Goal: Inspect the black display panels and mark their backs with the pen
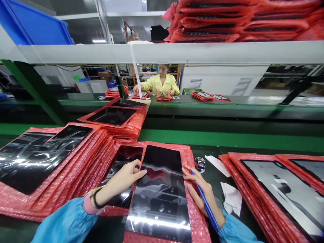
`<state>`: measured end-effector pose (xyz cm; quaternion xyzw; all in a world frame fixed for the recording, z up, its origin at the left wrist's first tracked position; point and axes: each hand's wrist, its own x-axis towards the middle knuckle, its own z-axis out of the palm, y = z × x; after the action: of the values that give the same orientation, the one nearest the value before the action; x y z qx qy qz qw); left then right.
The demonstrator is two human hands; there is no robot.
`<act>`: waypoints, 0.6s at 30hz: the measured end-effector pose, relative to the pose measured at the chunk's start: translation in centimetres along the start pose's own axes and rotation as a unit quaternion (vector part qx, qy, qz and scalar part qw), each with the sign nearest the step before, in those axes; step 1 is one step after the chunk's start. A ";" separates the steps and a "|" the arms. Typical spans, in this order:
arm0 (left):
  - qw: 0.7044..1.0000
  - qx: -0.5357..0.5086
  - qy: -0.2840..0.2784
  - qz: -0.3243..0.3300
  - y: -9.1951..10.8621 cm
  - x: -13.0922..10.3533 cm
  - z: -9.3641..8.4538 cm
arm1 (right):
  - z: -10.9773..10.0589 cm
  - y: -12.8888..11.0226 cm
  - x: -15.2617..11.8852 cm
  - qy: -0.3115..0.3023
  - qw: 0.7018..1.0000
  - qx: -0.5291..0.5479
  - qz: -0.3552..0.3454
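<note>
A glossy black screen panel [162, 199] lies in front of me on a red bubble-wrap sheet [198, 222]. My left hand [125, 177] grips its left edge, thumb on top and fingers partly hidden. At the right edge, my right hand [202, 189] touches the panel and wrap with its fingertips while a blue pen [208, 207] is held in it, slanting back toward the wrist. Another dark panel [124, 157] on red wrap lies partly under my left hand. Right of the panel are a small shiny metal-like object [199, 164] and crumpled white paper [231, 197].
Stacks of panels between red wrap [83, 162] rise on the left, with another wrapped stack [253, 202] at right. A green-edged bench and white shelf beam [162, 54] cross ahead, holding wrapped stacks and a blue bin [37, 25]. A person in yellow [163, 82] works opposite.
</note>
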<state>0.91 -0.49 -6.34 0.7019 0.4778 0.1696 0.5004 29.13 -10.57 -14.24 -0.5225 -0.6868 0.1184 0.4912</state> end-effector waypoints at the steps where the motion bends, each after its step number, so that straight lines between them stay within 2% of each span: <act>1: 1.000 0.015 0.007 0.001 0.3 -0.2 -0.1 | 0.0 0.0 0.0 -0.002 1.000 0.004 0.007; 3: 1.000 0.022 0.019 -0.001 0.8 -0.5 -0.3 | 0.0 0.0 -0.1 -0.007 1.000 0.010 0.015; 6: 0.999 -0.035 0.031 -0.001 1.2 -0.7 -0.3 | -0.1 0.2 -0.2 -0.021 1.000 0.009 0.021; 8: 0.992 -0.121 0.020 0.000 1.2 -0.7 -0.3 | -0.2 0.3 -0.2 -0.037 0.999 0.003 0.019; 10: 0.975 -0.223 -0.010 -0.006 0.8 -0.6 -0.4 | -0.2 0.5 -0.3 -0.041 0.999 -0.003 0.029; 11: 0.963 -0.268 -0.008 -0.015 0.5 -0.6 -0.6 | -0.2 0.6 -0.3 -0.038 0.999 -0.005 0.039; 13: 0.944 -0.324 0.055 -0.041 -0.5 -0.7 -1.5 | -0.1 0.7 -0.3 -0.033 0.998 -0.006 0.062; 16: 0.912 -0.343 0.211 -0.072 -3.0 -1.1 -3.7 | 0.0 0.8 -0.2 -0.029 0.997 -0.004 0.078; 18: 0.895 -0.345 0.270 -0.086 -5.0 -1.6 -5.3 | 0.1 0.8 -0.1 -0.030 0.996 -0.003 0.078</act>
<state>-6.20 1.22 -7.90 0.3685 0.5643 0.4634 0.5754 29.55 -10.26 -14.85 -0.5723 -0.6589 0.1696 0.4578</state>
